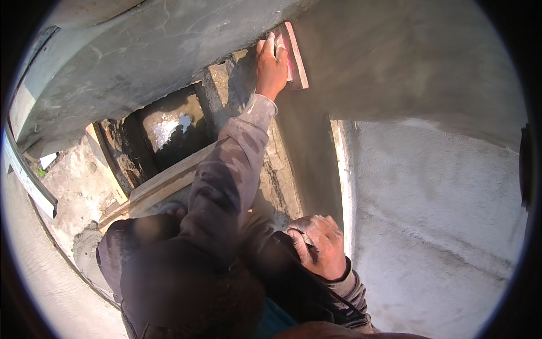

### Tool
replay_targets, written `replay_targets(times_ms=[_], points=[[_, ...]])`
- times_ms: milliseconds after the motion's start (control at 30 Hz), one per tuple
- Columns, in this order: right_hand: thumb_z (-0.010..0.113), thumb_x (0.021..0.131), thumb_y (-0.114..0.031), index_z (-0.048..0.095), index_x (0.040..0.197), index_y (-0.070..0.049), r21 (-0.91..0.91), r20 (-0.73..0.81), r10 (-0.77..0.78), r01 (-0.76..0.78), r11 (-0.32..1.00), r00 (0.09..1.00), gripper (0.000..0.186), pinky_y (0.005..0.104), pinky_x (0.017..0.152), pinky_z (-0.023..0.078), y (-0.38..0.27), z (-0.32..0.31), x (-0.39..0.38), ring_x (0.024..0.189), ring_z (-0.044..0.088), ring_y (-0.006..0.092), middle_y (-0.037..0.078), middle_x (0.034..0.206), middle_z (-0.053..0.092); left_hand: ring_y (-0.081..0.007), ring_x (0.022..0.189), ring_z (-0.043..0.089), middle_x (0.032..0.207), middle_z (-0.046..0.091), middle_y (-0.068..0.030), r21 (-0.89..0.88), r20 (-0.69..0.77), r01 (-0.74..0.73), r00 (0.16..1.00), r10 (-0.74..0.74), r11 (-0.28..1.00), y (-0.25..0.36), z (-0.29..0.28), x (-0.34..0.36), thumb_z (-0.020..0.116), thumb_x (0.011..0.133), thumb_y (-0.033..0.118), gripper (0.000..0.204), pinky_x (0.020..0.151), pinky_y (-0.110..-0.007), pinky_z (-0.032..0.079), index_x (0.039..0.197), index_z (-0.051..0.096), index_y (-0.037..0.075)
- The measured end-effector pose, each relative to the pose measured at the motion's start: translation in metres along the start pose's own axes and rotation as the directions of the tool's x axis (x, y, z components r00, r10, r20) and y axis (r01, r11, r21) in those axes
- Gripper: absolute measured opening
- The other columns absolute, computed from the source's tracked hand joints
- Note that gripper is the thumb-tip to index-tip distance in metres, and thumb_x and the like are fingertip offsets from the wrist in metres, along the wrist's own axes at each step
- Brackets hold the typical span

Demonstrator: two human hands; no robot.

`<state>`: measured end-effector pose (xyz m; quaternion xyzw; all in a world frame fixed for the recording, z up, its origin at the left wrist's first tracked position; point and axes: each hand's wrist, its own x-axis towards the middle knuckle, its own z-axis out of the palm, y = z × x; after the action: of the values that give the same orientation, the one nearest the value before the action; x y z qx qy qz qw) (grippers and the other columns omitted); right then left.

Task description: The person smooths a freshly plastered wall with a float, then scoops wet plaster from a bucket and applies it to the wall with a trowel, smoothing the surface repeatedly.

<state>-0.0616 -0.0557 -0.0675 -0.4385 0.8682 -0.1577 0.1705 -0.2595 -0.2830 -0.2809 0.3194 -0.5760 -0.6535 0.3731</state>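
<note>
My left hand (pixel 271 70) reaches up and grips a rectangular float (pixel 299 62) with a pinkish edge and a reddish middle, held against smooth wet cement (pixel 384 62) where it meets the grey overhanging surface (pixel 107 68). My right hand (pixel 319 246) is low on the right, beside my dark-clothed leg, with its fingers curled; whatever is in them, if anything, is hard to make out. A narrow strip of darker render (pixel 310 169) runs down from the float toward my right hand.
A square opening (pixel 175 130) with wet, reflective material inside is framed by timber boards (pixel 155 183) and rough masonry. A pale plastered surface (pixel 429 209) fills the right. At the left are a curved strip (pixel 34 175), dusty concrete (pixel 73 186) and a patch of wet mortar (pixel 87 248).
</note>
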Motion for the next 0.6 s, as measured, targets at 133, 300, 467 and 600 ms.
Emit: replay_targets(times_ms=[133, 300, 467, 600], points=[[0.077, 0.085, -0.004, 0.071, 0.099, -0.004, 0.002, -0.008, -0.004, 0.004, 1.0, 1.0, 0.016, 0.0377, 0.074, 0.048, 0.002, -0.002, 0.001, 0.082, 0.068, 0.0291, 0.01, 0.093, 0.073, -0.0373, 0.126, 0.055, 0.133, 0.055, -0.022, 0.028, -0.007, -0.125, 0.992, 0.125, 0.992, 0.037, 0.008, 0.006, 0.046, 0.103, 0.029, 0.058, 0.109, -0.041, 0.041, 0.146, 0.048, -0.008], [0.078, 0.085, -0.007, 0.071, 0.1, -0.004, -0.008, 0.01, -0.027, 0.027, 1.0, 1.0, 0.017, 0.0376, 0.071, 0.046, 0.01, -0.004, 0.0, 0.08, 0.067, 0.0289, 0.01, 0.092, 0.072, -0.0384, 0.12, 0.056, 0.128, 0.056, -0.0241, 0.022, -0.034, -0.114, 0.993, 0.115, 0.993, 0.079, 0.019, 0.007, 0.045, 0.102, 0.026, 0.056, 0.106, -0.043, 0.043, 0.144, 0.048, -0.012], [0.077, 0.084, -0.008, 0.072, 0.098, -0.005, -0.008, 0.024, -0.045, 0.045, 0.999, 0.999, 0.016, 0.0373, 0.07, 0.048, 0.016, -0.004, 0.009, 0.077, 0.067, 0.0287, 0.01, 0.088, 0.07, -0.0436, 0.121, 0.054, 0.131, 0.051, -0.029, 0.007, -0.007, -0.119, 0.993, 0.119, 0.993, 0.08, 0.017, 0.008, 0.048, 0.1, 0.019, 0.056, 0.106, -0.046, 0.043, 0.142, 0.044, -0.017], [0.078, 0.086, -0.01, 0.07, 0.102, -0.005, 0.021, 0.061, -0.039, 0.038, 0.999, 0.997, 0.018, 0.0375, 0.07, 0.046, 0.025, -0.006, 0.012, 0.078, 0.067, 0.0282, 0.011, 0.091, 0.071, -0.0443, 0.121, 0.054, 0.132, 0.05, -0.0293, 0.033, -0.003, -0.11, 0.994, 0.11, 0.993, 0.084, 0.016, 0.007, 0.047, 0.101, 0.018, 0.055, 0.105, -0.046, 0.043, 0.143, 0.042, -0.017]])
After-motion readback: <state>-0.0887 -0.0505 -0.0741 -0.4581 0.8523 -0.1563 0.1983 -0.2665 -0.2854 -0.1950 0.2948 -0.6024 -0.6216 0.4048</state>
